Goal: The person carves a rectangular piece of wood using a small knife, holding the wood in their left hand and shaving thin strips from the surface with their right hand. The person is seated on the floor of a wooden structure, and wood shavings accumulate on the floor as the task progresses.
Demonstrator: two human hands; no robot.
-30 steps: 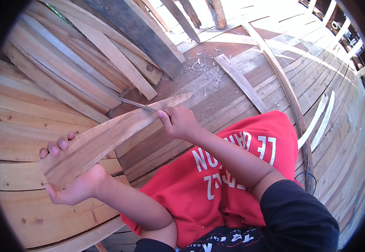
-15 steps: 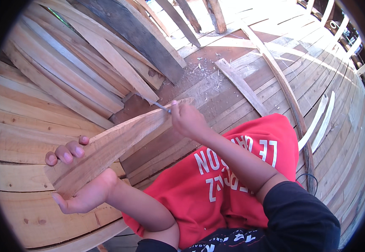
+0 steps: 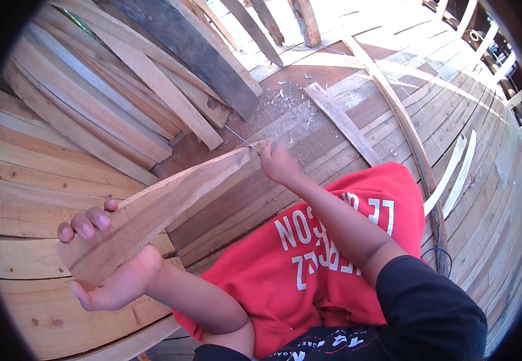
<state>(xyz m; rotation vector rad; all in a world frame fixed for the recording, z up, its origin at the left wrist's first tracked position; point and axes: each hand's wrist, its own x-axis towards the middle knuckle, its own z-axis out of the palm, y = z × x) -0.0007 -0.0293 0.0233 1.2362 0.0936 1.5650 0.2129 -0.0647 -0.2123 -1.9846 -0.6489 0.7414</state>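
My left hand (image 3: 124, 280) grips the wide end of a long wooden board (image 3: 174, 210). The fingers curl over its far edge, while the palm and thumb lie along the near side. Tilted up, the board narrows away from me to the right. At that narrow end my right hand (image 3: 279, 165) is closed around the handle of what looks like a knife (image 3: 238, 135). Its thin metal blade, seen nearly edge-on, sticks out to the upper left across the tip of the board. The fist hides the handle.
Long planks (image 3: 92, 90) lie stacked at the upper left, beside a dark thick beam (image 3: 213, 66). Shavings (image 3: 285, 96) litter the plank floor. A short board (image 3: 342, 123), a long curved strip (image 3: 399, 111) and two pale strips (image 3: 459, 174) lie to the right.
My right hand and the knife have slid right and slightly away, toward the tip of the board. My left hand and the board's wide end have shifted a little left.
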